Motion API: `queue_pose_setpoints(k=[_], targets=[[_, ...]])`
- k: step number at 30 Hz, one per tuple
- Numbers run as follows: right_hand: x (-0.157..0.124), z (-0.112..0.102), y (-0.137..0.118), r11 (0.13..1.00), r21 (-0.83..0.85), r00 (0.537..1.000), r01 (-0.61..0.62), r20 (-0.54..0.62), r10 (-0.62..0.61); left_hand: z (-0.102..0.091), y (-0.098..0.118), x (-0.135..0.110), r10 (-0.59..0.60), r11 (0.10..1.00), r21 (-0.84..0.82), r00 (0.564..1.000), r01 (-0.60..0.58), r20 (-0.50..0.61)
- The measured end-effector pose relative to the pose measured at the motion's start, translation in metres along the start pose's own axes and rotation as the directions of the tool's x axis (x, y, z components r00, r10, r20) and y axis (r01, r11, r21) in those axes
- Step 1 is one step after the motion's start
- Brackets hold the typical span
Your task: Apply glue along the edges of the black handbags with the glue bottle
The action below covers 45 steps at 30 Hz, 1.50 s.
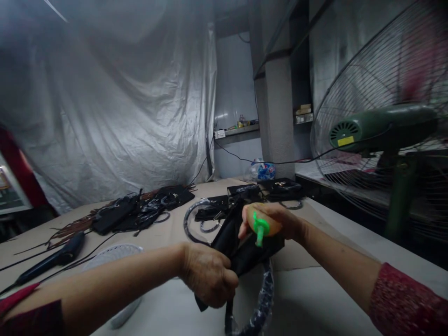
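My left hand is closed around the lower part of a black bag held above the table. My right hand grips an orange bottle with a green nozzle, held against the bag's upper side. A plastic-wrapped black handle loops down from the bag toward the table. Part of the bag is hidden behind both hands.
More black bags and straps lie in a pile further back on the table. A dark handheld tool with a cord rests at the left. A large green fan stands at the right. Silver sheeting covers the back wall.
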State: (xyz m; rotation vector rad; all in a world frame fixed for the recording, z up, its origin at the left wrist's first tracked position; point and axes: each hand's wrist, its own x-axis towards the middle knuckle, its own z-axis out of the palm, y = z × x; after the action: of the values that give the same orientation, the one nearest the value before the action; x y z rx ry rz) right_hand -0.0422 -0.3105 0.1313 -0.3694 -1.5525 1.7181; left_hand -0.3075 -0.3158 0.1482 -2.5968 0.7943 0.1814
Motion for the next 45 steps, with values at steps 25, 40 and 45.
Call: queue_pose_setpoints(k=[25,40,45], targets=[[0.034,0.012,0.03,0.918,0.24,0.861,0.314,-0.479,-0.169,0.009,-0.007,-0.006,-0.936,0.257,-0.346,0.322,0.902,0.145],[0.06,0.036,0.034,0.882,0.145,0.737,0.448,-0.619,-0.273,0.027,-0.03,0.013,-0.914,-0.403,-0.343,-0.358,0.849,0.189],[0.071,0.044,0.033,0.867,0.12,0.702,0.484,-0.645,-0.302,0.035,-0.032,0.016,-0.942,-0.296,-0.123,-0.269,0.947,0.199]])
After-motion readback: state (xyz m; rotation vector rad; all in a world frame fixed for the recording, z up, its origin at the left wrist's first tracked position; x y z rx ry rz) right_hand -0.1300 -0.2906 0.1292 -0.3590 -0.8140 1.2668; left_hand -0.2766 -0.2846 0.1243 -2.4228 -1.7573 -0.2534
